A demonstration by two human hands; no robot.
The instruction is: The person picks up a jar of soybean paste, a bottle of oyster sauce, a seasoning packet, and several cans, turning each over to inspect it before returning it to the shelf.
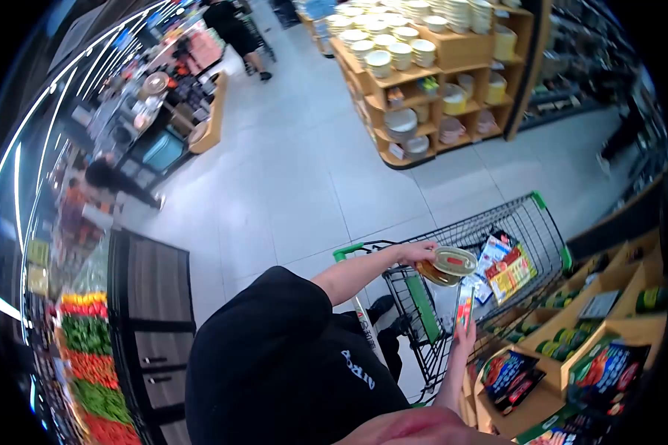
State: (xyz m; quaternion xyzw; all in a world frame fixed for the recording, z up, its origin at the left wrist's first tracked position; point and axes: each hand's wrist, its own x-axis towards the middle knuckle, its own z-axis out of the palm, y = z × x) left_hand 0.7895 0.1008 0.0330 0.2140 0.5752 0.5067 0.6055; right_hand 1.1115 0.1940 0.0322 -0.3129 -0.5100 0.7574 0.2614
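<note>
My left hand (419, 254) is closed on the rim of a clear plastic food tub (453, 262) with an oval lid and a red label. Something orange-brown shows inside the tub. It is held over the wire shopping cart (490, 216). My right hand (464, 335), lower in the view, grips a slim flat phone-like thing (464, 308) with a coloured face, held upright. Beyond both hands, a red and yellow packet (512, 276) and a white and blue packet (490, 259) lie in the cart.
Wooden bins (527, 371) with black packets and green-lidded jars stand close on the right. A shelf of stacked bowls (423, 81) rises ahead. Vegetables (89, 356) are displayed at the lower left. Other people stand in the aisles, one in dark clothes (234, 30) at the top.
</note>
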